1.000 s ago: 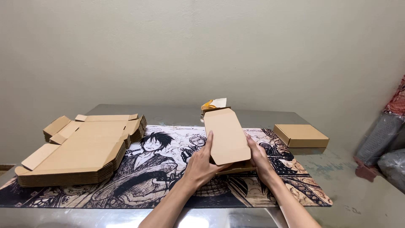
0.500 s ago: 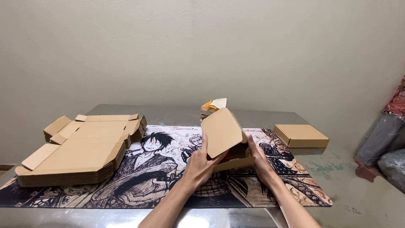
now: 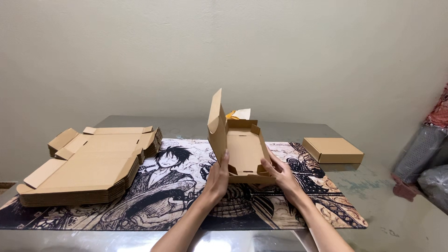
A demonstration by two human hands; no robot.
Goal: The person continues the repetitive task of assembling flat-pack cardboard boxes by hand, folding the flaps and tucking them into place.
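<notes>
Pointing away lengthwise, cardboard box point(image 3: 245, 154)

I see both hands on a half-folded cardboard box point(image 3: 242, 151) over the printed desk mat point(image 3: 182, 186): left hand point(image 3: 218, 179) grips its near-left corner w/ the lid flap standing upright, right hand point(image 3: 280, 173) holds the near-right side. A stack of flat box blanks point(image 3: 88, 165) sits at the mat's left edge. A closed box point(image 3: 332, 150) rests on the desk point(image 3: 373, 186) just off the mat's far-right corner.
</notes>
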